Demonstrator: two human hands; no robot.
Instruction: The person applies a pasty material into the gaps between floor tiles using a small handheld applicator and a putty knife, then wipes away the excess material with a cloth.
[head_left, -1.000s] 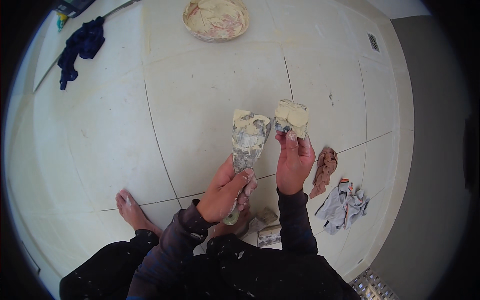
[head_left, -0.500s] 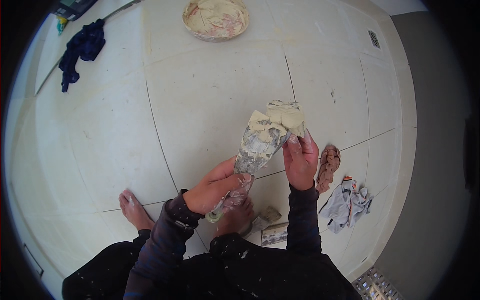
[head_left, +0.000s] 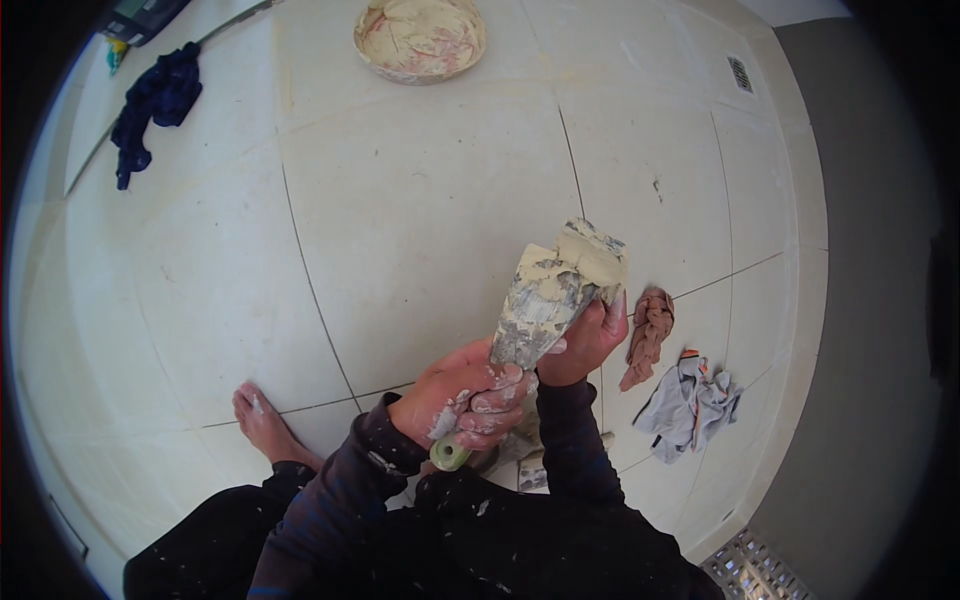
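My left hand [head_left: 462, 398], spotted with pale paste, is closed round a putty knife. The green handle end [head_left: 450, 453] sticks out below the fist, and the wide, smeared putty knife blade [head_left: 532, 312] points up and away. Against the blade's far end lies a small rectangular scraper blade [head_left: 600, 255], thickly coated with cream putty. My right hand [head_left: 592, 340] grips that scraper blade from underneath; the knife hides part of its fingers. Both tools touch above the tiled floor.
A round basin of cream putty [head_left: 420, 40] stands at the far middle. Dark blue cloth [head_left: 158, 105] lies far left. Brown cloth [head_left: 650, 338] and grey cloth [head_left: 690, 408] lie to the right. Near my feet, a paste-stained block [head_left: 533, 472] is partly hidden. A floor drain [head_left: 739, 74] is far right.
Both hands have shifted slightly right and nearer each other. The right wrist has turned, tilting the scraper blade, which now overlaps the knife's end more.
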